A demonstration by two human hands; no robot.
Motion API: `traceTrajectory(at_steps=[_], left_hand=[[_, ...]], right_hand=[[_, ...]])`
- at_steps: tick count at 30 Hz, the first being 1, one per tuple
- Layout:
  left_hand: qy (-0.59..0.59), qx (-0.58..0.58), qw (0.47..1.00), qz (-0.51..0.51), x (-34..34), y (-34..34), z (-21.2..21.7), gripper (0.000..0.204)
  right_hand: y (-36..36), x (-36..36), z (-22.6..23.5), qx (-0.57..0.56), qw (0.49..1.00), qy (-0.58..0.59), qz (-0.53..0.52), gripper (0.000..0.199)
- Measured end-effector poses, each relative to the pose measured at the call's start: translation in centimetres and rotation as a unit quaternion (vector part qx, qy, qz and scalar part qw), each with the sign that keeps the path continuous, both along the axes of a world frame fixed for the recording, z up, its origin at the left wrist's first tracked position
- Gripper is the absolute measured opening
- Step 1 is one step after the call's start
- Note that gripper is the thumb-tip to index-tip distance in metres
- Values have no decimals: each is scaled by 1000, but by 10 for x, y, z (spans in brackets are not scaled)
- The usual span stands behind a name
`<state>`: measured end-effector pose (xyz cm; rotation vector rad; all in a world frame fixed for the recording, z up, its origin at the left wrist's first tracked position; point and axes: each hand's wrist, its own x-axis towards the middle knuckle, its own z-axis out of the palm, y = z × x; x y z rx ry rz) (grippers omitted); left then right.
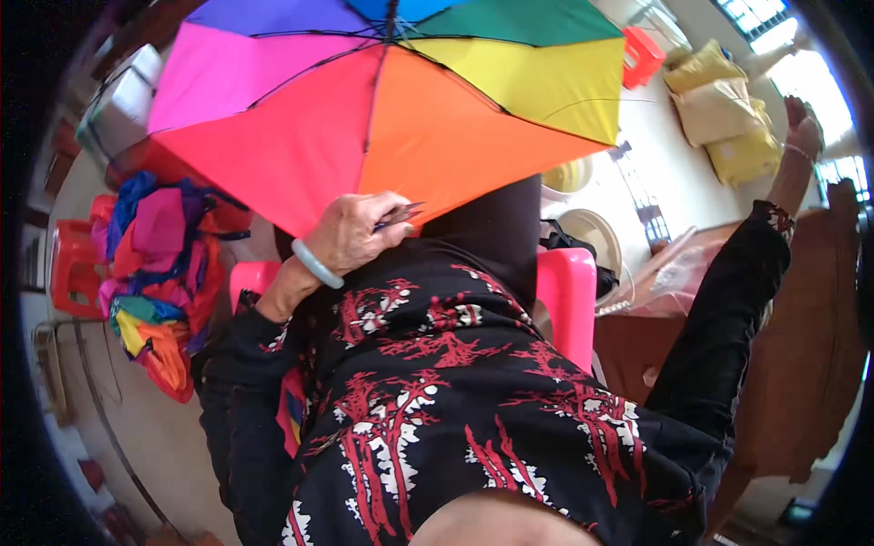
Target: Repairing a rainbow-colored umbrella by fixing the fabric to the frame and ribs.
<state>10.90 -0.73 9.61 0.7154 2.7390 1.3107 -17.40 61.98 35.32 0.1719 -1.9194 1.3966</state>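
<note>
A rainbow-coloured umbrella (428,155) lies spread in front of me, its dark ribs and inner side showing. At the near edge, where the red and orange panels meet, my left hand (357,235) is closed on the umbrella. Thin, dark, pointed pieces (399,216) stick out between thumb and fingers; I cannot tell whether they belong to a rib. My right hand (805,129) is raised far out to the right, arm stretched. Its fingers look drawn together, and what they hold is too small to make out. A fine dark line crosses the yellow panel.
Bright folded umbrella cloth (159,264) is heaped over a red stool (75,266) on the left. A pink chair (566,296) is under me. To the right are a pale bucket (596,241), a brown table (797,337) and stacked yellow sacks (724,114).
</note>
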Motion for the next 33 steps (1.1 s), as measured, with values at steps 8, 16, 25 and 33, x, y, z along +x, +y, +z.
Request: traceTrajectory(at_steps=[8, 16, 25, 33], left_hand=[[-29, -10, 1000, 4, 1, 2, 0, 26], [-53, -37, 998, 10, 3, 3, -2, 28], [-69, 6, 997, -29, -1, 10, -4, 33], [-69, 26, 997, -34, 1, 13, -1, 33]], right_hand=[[30, 59, 9, -144, 983, 38, -109, 21], [36, 71, -12, -167, 974, 14, -152, 20], [58, 37, -79, -144, 984, -60, -83, 17], [54, 39, -130, -126, 985, -120, -22, 14]])
